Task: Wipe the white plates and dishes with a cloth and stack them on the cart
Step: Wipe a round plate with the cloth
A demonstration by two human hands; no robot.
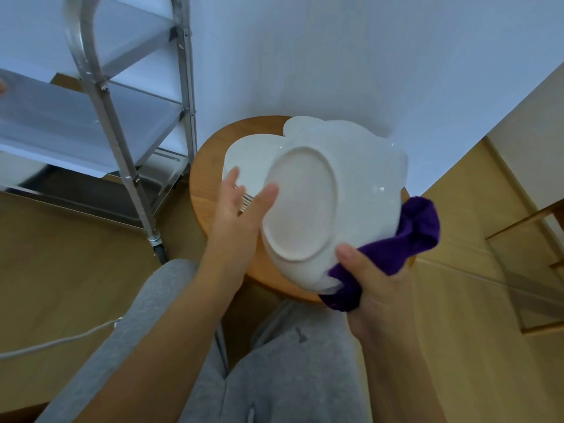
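A white oval dish (pixel 308 203) is tilted up over the round wooden stool (pixel 207 190), its underside facing me. My right hand (pixel 375 288) grips the dish's lower edge together with a purple cloth (pixel 409 239), thumb on the underside. My left hand (pixel 241 206) lies with straight fingers against the dish's left rim. Behind it a stack of white plates (pixel 250 154) sits on the stool, and another white dish (pixel 300 123) shows at the back.
A metal cart (pixel 122 123) with steel shelves stands to the left on castors. A white wall is behind the stool. Wooden floor lies around, with a white cable (pixel 61 340) at the lower left. My grey-trousered legs fill the bottom.
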